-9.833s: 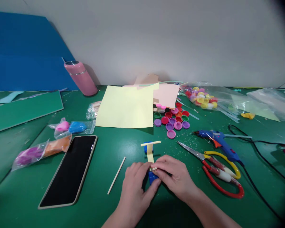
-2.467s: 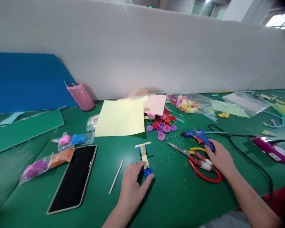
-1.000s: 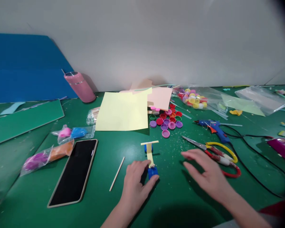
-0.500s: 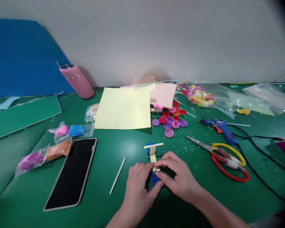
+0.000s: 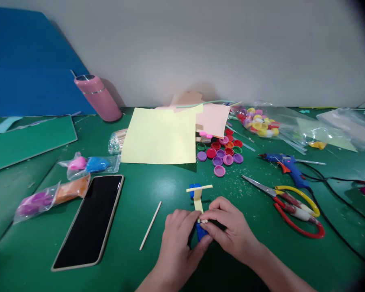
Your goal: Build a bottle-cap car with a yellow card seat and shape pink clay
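Observation:
A small model lies on the green table, made of a pale yellow strip [image 5: 198, 204] with a blue piece at each end. A thin cream stick [image 5: 199, 188] crosses its far end. My left hand [image 5: 182, 239] grips the near blue piece [image 5: 201, 232] from the left, thumb along its lower edge. My right hand [image 5: 231, 227] pinches small pale bits [image 5: 203, 221] at the strip's near end. Another cream stick [image 5: 150, 225] lies to the left of my left hand.
Phone [image 5: 89, 223] and bagged clay [image 5: 36, 201] at left; pink bottle [image 5: 99, 97] behind. Yellow paper [image 5: 159, 138] and coloured caps [image 5: 219, 171] beyond the hands. Scissors [image 5: 287, 200], blue glue gun [image 5: 287, 166] with black cord, and a bag of caps [image 5: 258, 121] at right.
The camera view has shifted slightly. Both hands stay at the near end of the model, with only slight finger movement.

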Available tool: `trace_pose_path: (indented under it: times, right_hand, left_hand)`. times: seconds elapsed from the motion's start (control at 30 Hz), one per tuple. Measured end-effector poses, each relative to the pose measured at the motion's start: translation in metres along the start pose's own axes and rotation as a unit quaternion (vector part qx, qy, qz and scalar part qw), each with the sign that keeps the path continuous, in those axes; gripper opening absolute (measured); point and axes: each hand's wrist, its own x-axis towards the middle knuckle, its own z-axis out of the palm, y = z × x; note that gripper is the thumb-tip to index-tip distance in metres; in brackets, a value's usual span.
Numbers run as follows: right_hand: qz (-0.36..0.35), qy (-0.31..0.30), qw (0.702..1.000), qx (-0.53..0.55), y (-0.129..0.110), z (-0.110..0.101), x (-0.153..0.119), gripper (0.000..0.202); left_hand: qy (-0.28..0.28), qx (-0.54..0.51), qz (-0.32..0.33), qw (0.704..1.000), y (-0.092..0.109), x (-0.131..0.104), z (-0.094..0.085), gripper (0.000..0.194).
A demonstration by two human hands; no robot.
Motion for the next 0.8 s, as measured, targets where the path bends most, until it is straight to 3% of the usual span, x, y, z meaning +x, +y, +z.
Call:
trace_pose_path:
  times: [0.8]
  right_hand:
    - [-0.021, 0.014, 1.0, -0.005, 0.0033, 0.0035, -0.0014, 0.014]
  left_hand:
    - [0.014, 0.008, 0.01, 1.0, -0.0004, 0.0008, 0.0004, 0.028]
